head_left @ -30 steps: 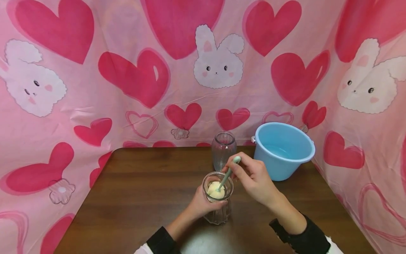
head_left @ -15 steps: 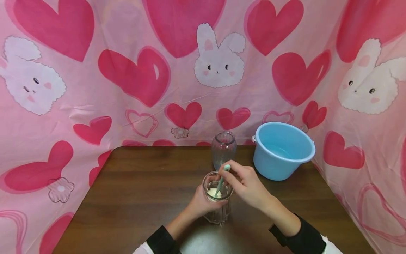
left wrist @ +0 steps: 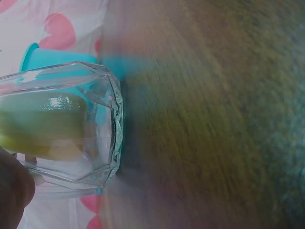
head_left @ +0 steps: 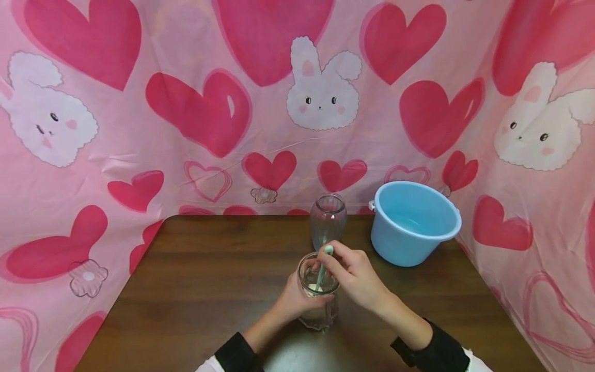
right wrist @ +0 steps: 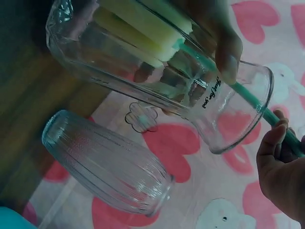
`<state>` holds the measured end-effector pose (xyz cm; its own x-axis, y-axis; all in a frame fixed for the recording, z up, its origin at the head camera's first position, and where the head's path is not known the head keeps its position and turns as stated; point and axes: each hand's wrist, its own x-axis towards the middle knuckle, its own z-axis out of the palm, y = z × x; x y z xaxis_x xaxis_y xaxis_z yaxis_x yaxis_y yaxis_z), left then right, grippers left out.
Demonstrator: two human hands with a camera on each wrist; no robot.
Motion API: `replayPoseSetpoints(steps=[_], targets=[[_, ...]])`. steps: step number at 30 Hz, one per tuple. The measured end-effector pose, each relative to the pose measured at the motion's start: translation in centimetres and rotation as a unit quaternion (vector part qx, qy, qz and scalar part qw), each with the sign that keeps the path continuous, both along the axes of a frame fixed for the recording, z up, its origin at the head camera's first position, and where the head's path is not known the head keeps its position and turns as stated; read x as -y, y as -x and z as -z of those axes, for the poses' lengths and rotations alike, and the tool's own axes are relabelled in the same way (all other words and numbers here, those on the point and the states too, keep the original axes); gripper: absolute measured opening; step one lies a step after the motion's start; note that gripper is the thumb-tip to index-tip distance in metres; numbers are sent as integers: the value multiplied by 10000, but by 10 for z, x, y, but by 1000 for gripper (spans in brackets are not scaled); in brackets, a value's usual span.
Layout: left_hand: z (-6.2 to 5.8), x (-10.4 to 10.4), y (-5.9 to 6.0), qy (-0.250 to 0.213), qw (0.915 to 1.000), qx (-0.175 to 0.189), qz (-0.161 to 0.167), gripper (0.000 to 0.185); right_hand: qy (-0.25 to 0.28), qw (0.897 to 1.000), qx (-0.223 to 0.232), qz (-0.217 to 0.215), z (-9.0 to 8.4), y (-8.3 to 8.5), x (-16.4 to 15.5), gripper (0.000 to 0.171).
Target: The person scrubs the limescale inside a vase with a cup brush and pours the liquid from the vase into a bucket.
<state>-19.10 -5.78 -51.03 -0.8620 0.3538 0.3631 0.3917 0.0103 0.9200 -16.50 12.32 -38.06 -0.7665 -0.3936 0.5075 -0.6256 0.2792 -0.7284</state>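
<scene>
Where the left hand [head_left: 292, 300] curls round a glass jar [head_left: 318, 317], it stands mouth upward, long axis near vertical, at the middle of a wooden table [head_left: 223, 274]; whether its base touches the wood cannot be told; one sponge brush [head_left: 322, 276], pale-yellow head [right wrist: 152, 31] pointing down inside the jar's body, green handle [right wrist: 249, 98] rising through the mouth, top leaning slightly rightward; right hand [head_left: 357, 276], grasping that handle between thumb and fingers above the jar's mouth; one ribbed glass vase [head_left: 329, 222], upright, just beyond the jar, near the table's far edge, narrowing the room there; one light-blue bucket [head_left: 402, 247], mouth up, apart from the right hand, at far right; wood running broadly from the jar to the table's left edge; one pink cloth [head_left: 260, 124], heart-and-rabbit pattern, hanging behind the far edge.
</scene>
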Motion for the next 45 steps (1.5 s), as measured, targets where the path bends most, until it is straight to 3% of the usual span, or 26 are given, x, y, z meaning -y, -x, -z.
replayPoseSetpoints(steps=[6,10,16,20,23,30,40,42,45], targets=[[-6,0,1,-231,9994,-255,75,79,483,9986,-167,-96,-24,-1,-4,15],[-6,-1,1,-119,9995,-306,-32,72,618,9975,-338,-106,-38,-1,-5,16],[-2,0,1,-44,10000,-25,51,81,203,9995,-246,-31,-17,2,-1,13],[-1,-1,1,-32,10000,-41,24,82,-100,9999,-1,-14,-8,2,1,10],[-1,-1,1,-27,10000,-79,-4,80,-93,9999,-69,-21,-15,1,-1,11],[0,-2,3,14,9998,-176,-31,74,449,9972,-587,-83,-47,4,-6,14],[-2,-2,2,58,10000,-51,-38,82,-300,9995,94,-34,-25,7,-8,12],[-2,-2,2,95,9999,-89,-73,82,-365,9992,-149,-28,-26,8,-9,12],[-2,-2,1,139,9997,-142,-112,80,-47,9960,-887,-110,-36,8,-10,11]])
